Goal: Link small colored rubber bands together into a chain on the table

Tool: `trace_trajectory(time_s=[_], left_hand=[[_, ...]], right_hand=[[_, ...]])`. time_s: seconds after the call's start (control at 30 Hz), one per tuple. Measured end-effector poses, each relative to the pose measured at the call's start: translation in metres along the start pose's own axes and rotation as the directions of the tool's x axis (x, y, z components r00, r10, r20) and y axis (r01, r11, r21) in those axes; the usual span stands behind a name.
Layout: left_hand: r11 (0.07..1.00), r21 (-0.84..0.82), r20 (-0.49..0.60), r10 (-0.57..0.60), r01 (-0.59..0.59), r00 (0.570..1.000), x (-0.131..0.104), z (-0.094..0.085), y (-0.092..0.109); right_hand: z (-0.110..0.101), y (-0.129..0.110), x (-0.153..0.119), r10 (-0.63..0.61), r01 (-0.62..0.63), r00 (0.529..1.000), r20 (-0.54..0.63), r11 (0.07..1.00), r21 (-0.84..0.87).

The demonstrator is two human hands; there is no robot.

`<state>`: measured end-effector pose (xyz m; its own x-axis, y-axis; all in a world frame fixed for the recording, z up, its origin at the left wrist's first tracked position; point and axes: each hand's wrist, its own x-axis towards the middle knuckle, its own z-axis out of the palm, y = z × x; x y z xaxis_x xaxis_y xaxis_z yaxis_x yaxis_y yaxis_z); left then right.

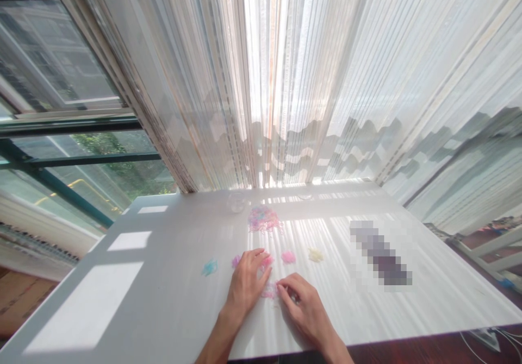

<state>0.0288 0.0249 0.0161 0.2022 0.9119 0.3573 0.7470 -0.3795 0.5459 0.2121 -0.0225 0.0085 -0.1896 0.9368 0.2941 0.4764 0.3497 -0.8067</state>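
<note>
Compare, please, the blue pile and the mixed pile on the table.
The blue pile is small; the mixed pile is larger. The blue pile shows mainly one colour, the mixed pile several. The mixed pile lies farther back than the blue pile. Both lie on the white table.

Left hand [246, 278] at red-pink pile [267, 262]; right hand [304, 301] beside small pink pieces [268, 292]; mixed-colour heap [263, 218] beyond both, on white table [175, 299]

Curtain [277, 81]: daylight glares through, beyond my left hand [247, 277]
Tabletop [175, 299]: sun-striped around my right hand [305, 304], pixelated patch [381, 255] rightward
</note>
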Motion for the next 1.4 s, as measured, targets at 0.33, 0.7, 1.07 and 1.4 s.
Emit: trace_trajectory(time_s=[0.33, 0.7, 1.07, 1.4], left_hand=[[1.000, 0.007, 0.006, 0.014, -0.015, 1.000, -0.001, -0.006, -0.002], [0.995, 0.054, 0.030, -0.084, 0.083, 0.996, -0.015, -0.018, -0.002], [0.963, 0.115, 0.001, -0.247, 0.245, 0.969, -0.012, -0.004, -0.003], [0.947, 0.074, 0.025, -0.314, 0.312, 0.949, -0.008, -0.008, 0.000]], right_hand=[[0.000, -0.002, 0.001, -0.001, 0.001, 1.000, -0.010, 1.000, -0.001], [-0.001, -0.002, 0.000, 0.014, -0.014, 1.000, -0.001, 1.000, 0.007], [0.000, -0.002, -0.001, -0.008, 0.008, 1.000, -0.023, 1.000, -0.005], [-0.002, -0.004, 0.001, 0.008, -0.008, 1.000, -0.009, 1.000, -0.003]])
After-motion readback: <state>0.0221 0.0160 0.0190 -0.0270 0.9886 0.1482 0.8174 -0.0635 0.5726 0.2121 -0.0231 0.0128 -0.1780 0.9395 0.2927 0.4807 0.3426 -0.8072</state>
